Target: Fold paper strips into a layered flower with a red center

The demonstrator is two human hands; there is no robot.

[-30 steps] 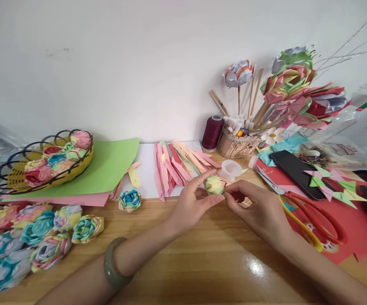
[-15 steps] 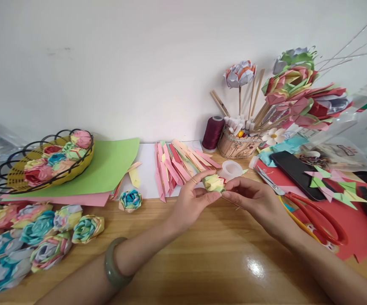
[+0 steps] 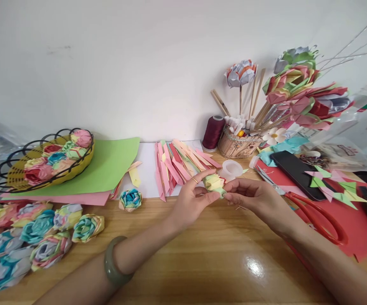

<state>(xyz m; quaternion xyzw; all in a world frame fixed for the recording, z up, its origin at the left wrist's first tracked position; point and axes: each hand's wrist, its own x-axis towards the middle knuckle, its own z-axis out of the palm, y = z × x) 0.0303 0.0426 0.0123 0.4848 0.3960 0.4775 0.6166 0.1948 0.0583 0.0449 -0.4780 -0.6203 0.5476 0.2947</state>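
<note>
A small yellow and green paper flower (image 3: 214,183) with a touch of red is held between both hands above the wooden table. My left hand (image 3: 193,195) grips it from the left, thumb below and index finger above; a ring sits on that finger. On its right side, the fingertips of my right hand (image 3: 248,194) pinch the flower's edge. Just behind the hands lie folded paper strips (image 3: 172,163) in pink, peach and red. A translucent round cup (image 3: 232,168) stands close behind the right fingers.
Finished paper flowers (image 3: 37,226) crowd the left side, below a yellow basket (image 3: 15,176) of more. A blue flower (image 3: 130,199) lies nearer. Right are red-handled scissors (image 3: 329,222), a black phone (image 3: 297,174), a maroon thread spool (image 3: 213,132) and a wooden holder (image 3: 238,144) with sticks.
My right fingertips have shifted slightly on the flower's edge, and more green shows at its lower right. The right forearm has moved a little, covering more of the scissors' yellow-edged neighbour.
</note>
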